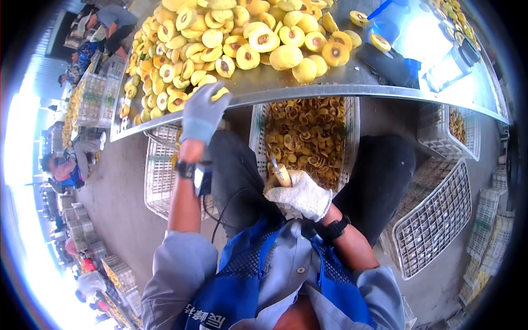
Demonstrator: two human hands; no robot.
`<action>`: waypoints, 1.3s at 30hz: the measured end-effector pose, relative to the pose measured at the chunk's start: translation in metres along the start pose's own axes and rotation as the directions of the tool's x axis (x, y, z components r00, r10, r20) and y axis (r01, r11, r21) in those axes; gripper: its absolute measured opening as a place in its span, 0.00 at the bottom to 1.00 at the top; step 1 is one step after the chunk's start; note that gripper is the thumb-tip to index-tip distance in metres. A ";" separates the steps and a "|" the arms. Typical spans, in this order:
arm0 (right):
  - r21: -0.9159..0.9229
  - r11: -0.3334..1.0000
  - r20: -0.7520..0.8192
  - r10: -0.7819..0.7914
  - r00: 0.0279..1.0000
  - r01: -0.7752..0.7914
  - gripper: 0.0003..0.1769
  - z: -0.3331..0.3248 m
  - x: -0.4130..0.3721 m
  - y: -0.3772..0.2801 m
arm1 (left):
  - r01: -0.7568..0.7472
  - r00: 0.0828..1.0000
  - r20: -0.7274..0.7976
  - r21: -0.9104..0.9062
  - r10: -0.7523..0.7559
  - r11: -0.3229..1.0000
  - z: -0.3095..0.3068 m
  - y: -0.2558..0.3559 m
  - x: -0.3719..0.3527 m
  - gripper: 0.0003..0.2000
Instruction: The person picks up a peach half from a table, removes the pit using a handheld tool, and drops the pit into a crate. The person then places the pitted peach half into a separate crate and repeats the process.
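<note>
My left hand (202, 113), in a grey-blue glove, reaches up to the edge of the metal table (308, 91) and closes on a yellow peach half (220, 93). A big heap of halved yellow peaches (231, 38) covers the table just beyond it. My right hand (300, 195), in a white knit glove, sits low between my knees and grips a small pitting tool (279, 171) with a curved metal blade. Below the table, between my legs, stands a white crate of peach pits and scraps (308, 135).
White plastic crates stand around my seat: one at the left (159, 170), one tilted at the right (434, 220), another under the table's right end (448, 132). A dark case (388, 63) and a clear container (451, 66) lie on the table. Other people (63, 168) work at the left.
</note>
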State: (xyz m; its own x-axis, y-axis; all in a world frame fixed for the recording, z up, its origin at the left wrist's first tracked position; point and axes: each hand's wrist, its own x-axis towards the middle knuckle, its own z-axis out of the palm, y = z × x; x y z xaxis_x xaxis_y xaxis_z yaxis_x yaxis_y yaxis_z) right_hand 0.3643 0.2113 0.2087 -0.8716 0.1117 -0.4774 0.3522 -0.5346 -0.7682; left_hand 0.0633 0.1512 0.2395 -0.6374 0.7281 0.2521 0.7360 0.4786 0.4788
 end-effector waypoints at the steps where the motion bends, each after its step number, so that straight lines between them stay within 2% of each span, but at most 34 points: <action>1: 0.022 1.000 -0.004 -0.003 1.000 0.003 0.11 -0.001 0.000 0.000 | -0.028 1.000 0.011 0.022 0.028 0.999 0.014 0.004 0.016 0.23; 2: -0.029 0.999 -0.026 -0.022 0.999 0.022 0.11 -0.002 0.001 0.001 | -0.035 0.999 0.015 0.030 0.035 0.999 0.026 0.008 0.033 0.26; 5: 0.016 0.997 -0.058 -0.075 0.996 0.076 0.11 -0.002 0.001 0.005 | -0.042 0.999 0.013 0.075 0.041 0.996 0.057 0.012 0.079 0.33; 6: -0.032 0.995 -0.070 -0.095 0.993 0.093 0.11 -0.003 0.002 0.006 | -0.033 0.999 0.002 0.103 0.033 0.994 0.068 0.010 0.091 0.35; 7: -0.046 0.997 -0.087 -0.071 0.994 0.067 0.11 -0.003 0.002 0.005 | -0.023 1.000 -0.007 0.131 0.024 0.991 0.078 0.007 0.100 0.37; 8: -0.059 0.997 -0.104 -0.047 0.993 0.041 0.11 -0.002 0.002 0.004 | 0.011 1.000 0.015 0.183 -0.014 0.983 0.081 0.011 0.105 0.42; 11: -0.108 0.994 -0.118 -0.044 0.992 0.031 0.10 -0.003 0.004 -0.001 | 0.024 0.990 0.128 0.214 -0.053 0.976 0.080 0.012 0.114 0.42; 15: -0.136 0.990 -0.141 -0.068 0.988 0.049 0.09 0.000 0.004 -0.003 | 0.131 0.940 0.306 0.087 -0.151 0.988 0.070 0.001 0.113 0.38; 16: -0.132 0.990 -0.156 -0.073 0.985 0.052 0.08 0.000 0.005 -0.002 | 0.193 0.943 0.287 -0.055 -0.169 0.980 0.071 -0.002 0.104 0.34; 17: -0.123 0.990 -0.175 -0.094 0.980 0.072 0.08 0.000 0.006 0.000 | 0.293 0.936 0.273 -0.257 -0.221 0.921 0.063 0.010 0.089 0.33; 19: -0.111 0.988 -0.210 -0.132 0.969 0.110 0.08 -0.001 0.010 0.005 | 0.431 0.902 0.275 -0.614 -0.333 0.661 0.043 0.046 0.059 0.30; 20: -0.079 0.995 -0.215 -0.081 0.973 0.066 0.08 -0.003 0.011 0.005 | 0.438 0.899 0.339 -0.721 -0.278 0.536 0.044 0.040 0.052 0.28; 23: -0.015 0.995 -0.263 -0.096 0.960 0.095 0.10 -0.003 0.010 0.001 | 0.409 0.912 0.402 -0.892 -0.076 0.193 0.041 0.049 0.008 0.30; 25: -0.049 0.992 -0.306 -0.123 0.944 0.113 0.12 -0.002 0.009 -0.001 | 0.444 0.896 0.443 -0.892 -0.033 0.086 0.041 0.061 -0.019 0.33; 27: -0.120 0.980 -0.350 -0.192 0.917 0.160 0.12 -0.002 0.009 -0.001 | 0.498 0.866 0.499 -0.866 0.032 0.038 0.046 0.061 -0.041 0.35; 28: -0.073 0.986 -0.347 -0.165 0.923 0.149 0.13 -0.002 0.008 -0.002 | 0.512 0.858 0.513 -0.858 0.033 0.023 0.047 0.061 -0.051 0.34; 31: -0.131 0.984 -0.388 -0.166 0.906 0.123 0.13 -0.002 0.005 -0.007 | 0.501 0.866 0.501 -0.865 -0.008 0.026 0.051 0.071 -0.074 0.30; 35: -0.381 0.896 -0.404 -0.385 0.830 0.230 0.12 -0.002 0.013 0.002 | 0.508 0.861 0.507 -0.860 -0.035 0.051 0.051 0.074 -0.089 0.27; 36: -0.254 0.935 -0.418 -0.337 0.843 0.248 0.12 0.000 0.009 -0.002 | 0.544 0.839 0.541 -0.839 -0.055 0.038 0.049 0.076 -0.091 0.27; 38: 0.012 0.963 -0.426 -0.239 0.873 0.270 0.12 0.005 -0.001 -0.013 | 0.497 0.866 0.496 -0.842 -0.063 0.209 0.050 0.075 -0.095 0.27; 39: 0.047 0.948 -0.463 -0.258 0.848 0.314 0.13 0.005 0.001 -0.010 | 0.470 0.879 0.473 -0.833 -0.064 0.292 0.051 0.074 -0.098 0.27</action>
State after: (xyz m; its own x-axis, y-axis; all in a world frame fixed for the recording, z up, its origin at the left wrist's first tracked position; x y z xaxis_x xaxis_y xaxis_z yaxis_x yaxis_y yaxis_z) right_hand 0.3581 0.2126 0.2181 -0.6719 0.6205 -0.4043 0.0440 -0.5115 -0.8582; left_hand 0.1913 0.1402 0.2075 -0.4998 0.8411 -0.2069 -0.2741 0.0730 0.9589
